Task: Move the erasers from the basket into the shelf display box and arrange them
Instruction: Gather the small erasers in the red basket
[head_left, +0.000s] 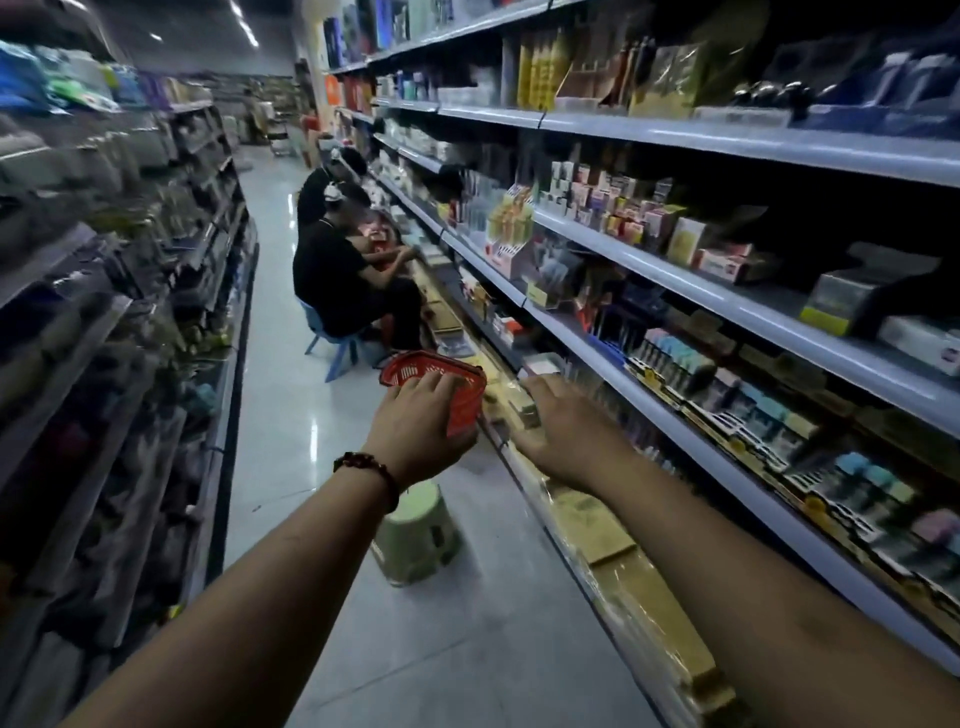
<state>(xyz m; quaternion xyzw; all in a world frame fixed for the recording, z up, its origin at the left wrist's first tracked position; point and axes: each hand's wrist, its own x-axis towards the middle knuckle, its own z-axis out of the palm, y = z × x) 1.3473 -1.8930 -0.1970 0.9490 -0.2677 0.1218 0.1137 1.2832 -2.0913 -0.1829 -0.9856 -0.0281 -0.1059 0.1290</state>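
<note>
Shop aisle seen from the head camera, with shelving on both sides. The left grip (415, 431), a bare hand with a bead bracelet at the wrist, has its fingers curled over the near rim of the red basket (415, 366) and holds it in the air above the floor (291, 415), just left of the bottom shelf (597, 525). The right grip (566, 436) reaches out flat, fingers fairly straight, with nothing visibly held. Its fingertips lie at a pale box (525, 410) on the edge of that shelf, probably the display box. Blur hides whether they touch it. The erasers cannot be made out; the basket's inside is mostly covered by the left grip and too small to read, so they are presumed to be in it.

Risks, as judged from this view:
- The basket hangs from one rim by one hand. A tilt towards the far side could spill small loose erasers onto the floor, where they could scatter under the shelving.
- The pale box sits at the very lip of the shelf. A push from the outstretched right grip could slide it off or knock the neighbouring wrapped packs.
- Dim light and strong blur make it hard to tell the target box from nearby stock, so erasers could go in the wrong box.
- A green stool (415, 540) stands on the floor just below both forearms, so a step forward could catch it.
</note>
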